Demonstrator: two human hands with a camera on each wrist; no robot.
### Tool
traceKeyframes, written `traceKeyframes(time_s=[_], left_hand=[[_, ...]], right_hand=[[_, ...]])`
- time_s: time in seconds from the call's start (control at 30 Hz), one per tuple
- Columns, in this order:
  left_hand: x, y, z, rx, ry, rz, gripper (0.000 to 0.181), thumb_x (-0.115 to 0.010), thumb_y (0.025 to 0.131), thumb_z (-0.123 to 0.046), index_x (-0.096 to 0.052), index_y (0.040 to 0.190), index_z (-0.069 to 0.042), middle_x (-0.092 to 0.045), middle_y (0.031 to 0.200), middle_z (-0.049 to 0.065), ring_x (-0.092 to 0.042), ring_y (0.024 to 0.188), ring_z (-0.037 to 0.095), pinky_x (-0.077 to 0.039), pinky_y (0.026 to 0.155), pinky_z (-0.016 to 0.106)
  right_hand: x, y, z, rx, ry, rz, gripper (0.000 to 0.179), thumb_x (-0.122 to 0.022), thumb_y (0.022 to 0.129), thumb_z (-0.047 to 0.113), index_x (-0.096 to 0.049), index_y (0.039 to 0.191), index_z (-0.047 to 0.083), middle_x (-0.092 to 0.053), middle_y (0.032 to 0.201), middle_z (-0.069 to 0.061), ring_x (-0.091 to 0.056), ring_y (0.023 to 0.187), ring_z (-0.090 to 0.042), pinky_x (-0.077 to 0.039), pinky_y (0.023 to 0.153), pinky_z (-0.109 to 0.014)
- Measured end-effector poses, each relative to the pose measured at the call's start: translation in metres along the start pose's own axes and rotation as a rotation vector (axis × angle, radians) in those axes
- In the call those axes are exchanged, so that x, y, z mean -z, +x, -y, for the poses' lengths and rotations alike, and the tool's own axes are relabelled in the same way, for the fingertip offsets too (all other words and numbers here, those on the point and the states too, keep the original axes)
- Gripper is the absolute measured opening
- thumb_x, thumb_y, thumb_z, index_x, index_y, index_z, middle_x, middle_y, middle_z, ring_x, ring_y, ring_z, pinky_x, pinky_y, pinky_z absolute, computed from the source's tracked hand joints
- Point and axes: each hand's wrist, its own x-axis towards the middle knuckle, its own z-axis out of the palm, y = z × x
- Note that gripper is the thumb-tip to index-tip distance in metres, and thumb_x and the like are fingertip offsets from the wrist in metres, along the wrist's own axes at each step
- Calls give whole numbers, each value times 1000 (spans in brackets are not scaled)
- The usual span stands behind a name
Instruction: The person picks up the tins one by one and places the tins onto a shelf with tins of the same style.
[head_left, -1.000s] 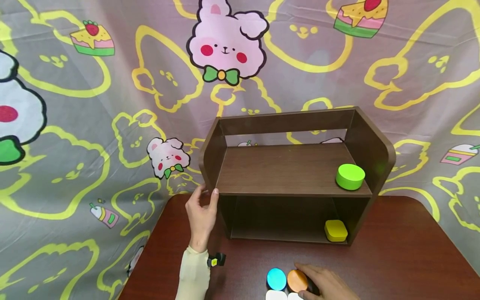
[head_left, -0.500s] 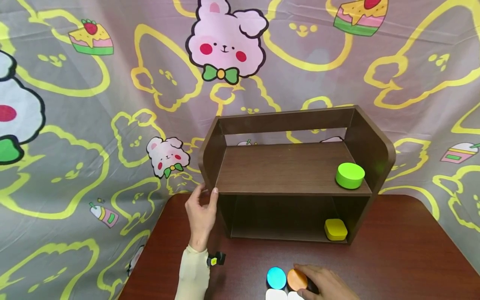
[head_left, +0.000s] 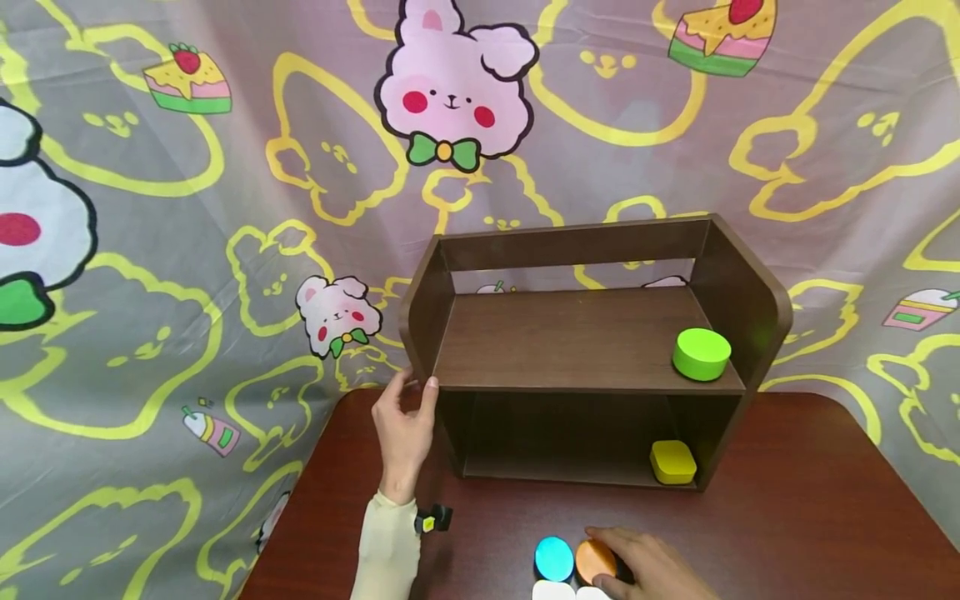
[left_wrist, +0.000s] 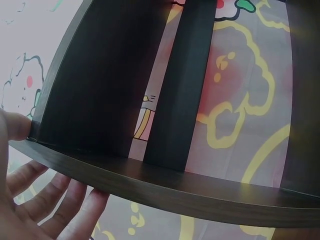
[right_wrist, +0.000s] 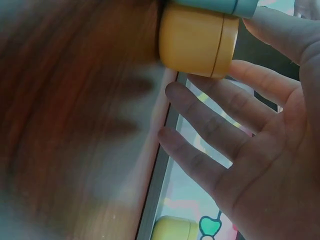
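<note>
On the left, my left hand (head_left: 402, 429) grips the side panel of a dark brown two-tier shelf (head_left: 577, 337); in the left wrist view the thumb lies on one side of the panel and the fingers (left_wrist: 62, 192) on the other. At the bottom of the head view my right hand (head_left: 652, 568) pinches a small orange jar (head_left: 597, 560) between thumb and index finger, around its lid. The right wrist view has the jar (right_wrist: 192, 40) upright on the table, the other fingers spread beside it. Next to it stand a blue jar (head_left: 553, 558) and two white-topped ones (head_left: 552, 591).
A round green container (head_left: 701, 354) sits at the right end of the upper tier. Below it, a yellow container (head_left: 672, 462) is on the lower tier's right. The reddish-brown table (head_left: 810, 492) reaches a printed cloth (head_left: 180, 317) hung behind and left.
My right thumb has moved slightly in against the orange jar's lid. The left hand and the shelf stay where they were.
</note>
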Motion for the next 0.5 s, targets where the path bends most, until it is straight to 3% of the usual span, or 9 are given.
traceKeyframes(time_s=[0.2,0.4,0.5], left_hand=[[-2,-1,-3,10,24,-16,19,-78,91,-8,-75,109,-2,-77,95,19,-68,83,17,-53,56,15],[-5,-1,-4,0,44,-33,20,-76,89,2,-72,107,8,-75,92,27,-68,82,29,-51,55,16],[-4,-1,-4,-7,53,-38,19,-76,89,1,-72,107,6,-75,91,25,-68,82,24,-52,55,18]], right_hand=[[-2,2,0,42,-45,-53,57,-76,94,43,-67,133,3,-76,123,-11,-72,107,-13,-60,83,-33],[-2,3,0,41,-37,-49,57,-75,94,44,-67,132,3,-76,122,-11,-72,108,-13,-60,84,-32],[-2,4,-1,46,-18,-36,57,-74,95,44,-66,133,3,-75,123,-12,-72,109,-14,-60,84,-32]])
